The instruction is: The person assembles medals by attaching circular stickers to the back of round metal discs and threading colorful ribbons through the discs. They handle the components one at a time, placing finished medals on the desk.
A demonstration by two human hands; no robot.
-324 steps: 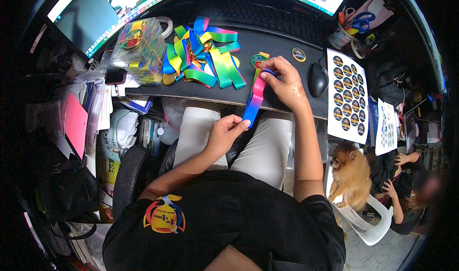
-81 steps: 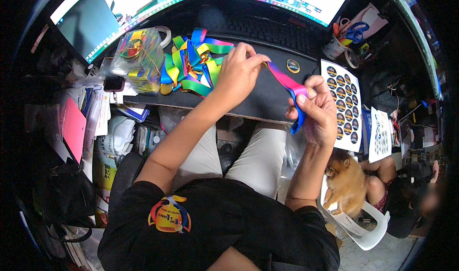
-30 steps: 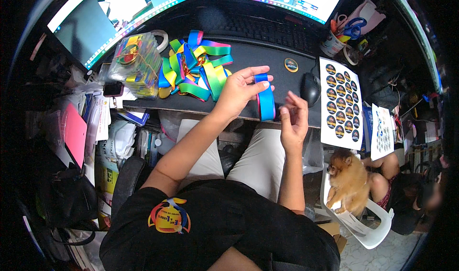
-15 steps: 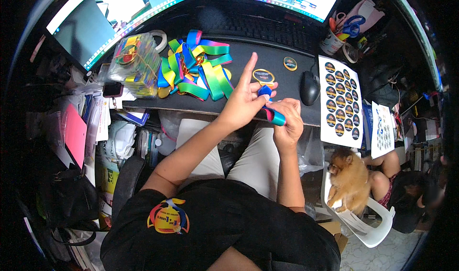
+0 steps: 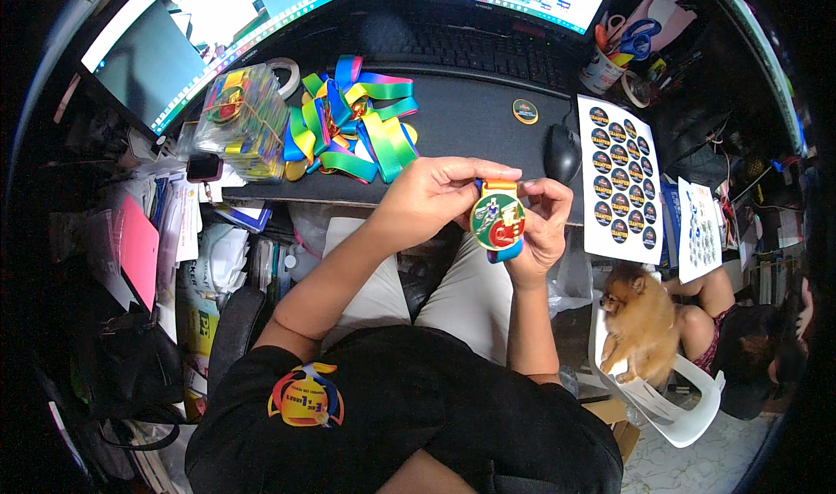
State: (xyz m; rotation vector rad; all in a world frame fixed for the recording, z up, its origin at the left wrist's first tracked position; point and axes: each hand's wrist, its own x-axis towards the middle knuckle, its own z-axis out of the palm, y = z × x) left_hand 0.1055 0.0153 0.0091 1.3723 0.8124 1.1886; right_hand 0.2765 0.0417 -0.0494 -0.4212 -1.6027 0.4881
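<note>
Beyond the medal [image 5: 498, 222], mouse [image 5: 562, 152] and keyboard [image 5: 488, 56]

Tan dog [image 5: 643, 330] on white chair [image 5: 684, 431], keyboard [image 5: 479, 54] — perhaps a bag [image 5: 131, 355]

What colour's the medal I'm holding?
The medal shows green, red and gold, best in the head view.

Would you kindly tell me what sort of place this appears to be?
It looks like a cluttered home or small-business workspace, though I can't be certain which: a keyboard and mouse share the desk with a heap of ribboned medals, and a small dog sits on a white plastic chair.
</note>
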